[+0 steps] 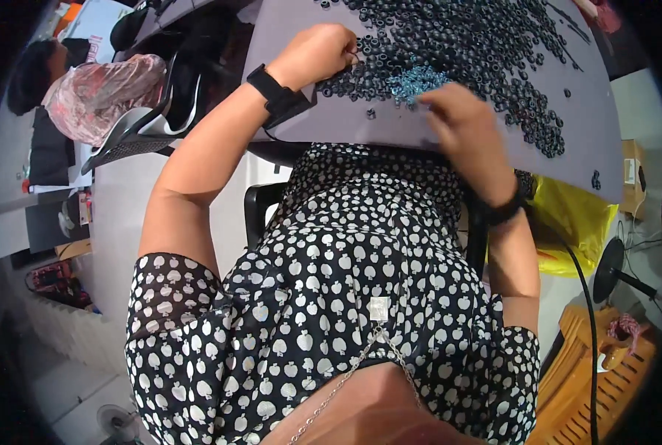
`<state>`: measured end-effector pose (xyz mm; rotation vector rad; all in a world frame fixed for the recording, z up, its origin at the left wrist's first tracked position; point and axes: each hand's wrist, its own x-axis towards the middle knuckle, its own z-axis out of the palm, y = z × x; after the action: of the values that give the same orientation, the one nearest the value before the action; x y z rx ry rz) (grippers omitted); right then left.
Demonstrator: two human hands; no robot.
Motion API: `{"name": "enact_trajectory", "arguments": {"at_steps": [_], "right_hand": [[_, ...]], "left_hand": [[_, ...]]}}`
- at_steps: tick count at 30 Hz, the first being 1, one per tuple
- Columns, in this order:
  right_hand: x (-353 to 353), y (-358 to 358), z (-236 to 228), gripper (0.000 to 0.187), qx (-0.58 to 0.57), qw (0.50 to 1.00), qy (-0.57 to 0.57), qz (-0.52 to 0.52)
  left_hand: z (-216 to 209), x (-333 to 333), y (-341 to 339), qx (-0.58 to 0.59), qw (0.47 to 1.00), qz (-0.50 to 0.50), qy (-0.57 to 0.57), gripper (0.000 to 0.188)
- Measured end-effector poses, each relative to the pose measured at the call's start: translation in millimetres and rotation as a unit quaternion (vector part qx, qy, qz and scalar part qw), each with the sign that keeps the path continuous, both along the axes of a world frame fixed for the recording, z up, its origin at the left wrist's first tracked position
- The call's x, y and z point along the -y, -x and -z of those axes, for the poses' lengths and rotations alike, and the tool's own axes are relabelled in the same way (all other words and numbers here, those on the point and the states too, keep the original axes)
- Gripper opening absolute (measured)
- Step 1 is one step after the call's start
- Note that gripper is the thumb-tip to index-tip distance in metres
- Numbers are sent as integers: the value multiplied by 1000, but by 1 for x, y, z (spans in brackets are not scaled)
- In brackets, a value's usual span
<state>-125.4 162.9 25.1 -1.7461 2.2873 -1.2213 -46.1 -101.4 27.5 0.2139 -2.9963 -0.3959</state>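
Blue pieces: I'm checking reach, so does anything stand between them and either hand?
Nothing visible stands between the right hand and the blue pieces, though blur hides whether they touch. Black rings lie between the pieces and the left hand.

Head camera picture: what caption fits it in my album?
Left grip by black rings, right grip by a shiny blue pile, at one table.

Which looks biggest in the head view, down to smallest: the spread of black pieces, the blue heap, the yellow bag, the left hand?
1. Spread of black pieces
2. Yellow bag, partly hidden
3. Left hand
4. Blue heap
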Motion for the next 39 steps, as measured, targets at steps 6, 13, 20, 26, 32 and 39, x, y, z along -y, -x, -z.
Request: {"name": "enact_trajectory", "arguments": {"at_steps": [6, 13, 20, 26, 32, 39], "right_hand": [[53, -34, 15, 3, -91, 986, -117, -71], [44, -20, 21, 6, -80, 986, -141, -50], [22, 8, 27, 24, -23, 999, -27, 0], [21, 4, 16, 22, -2, 999, -36, 2], [23, 1, 20, 13, -37, 992, -117, -10], [27, 2, 20, 8, -46, 993, -109, -6]], "left_hand": [[-9, 3, -13, -78, 983, -10, -168, 18], [8, -40, -77, -43, 772, -92, -627, 12], [23, -67, -82, -9, 764, -82, -640, 8], [21, -68, -73, 3, 772, -65, -633, 10], [25, -68, -73, 7, 766, -78, -638, 11], [27, -68, -73, 2, 775, -76, -628, 10]]}}
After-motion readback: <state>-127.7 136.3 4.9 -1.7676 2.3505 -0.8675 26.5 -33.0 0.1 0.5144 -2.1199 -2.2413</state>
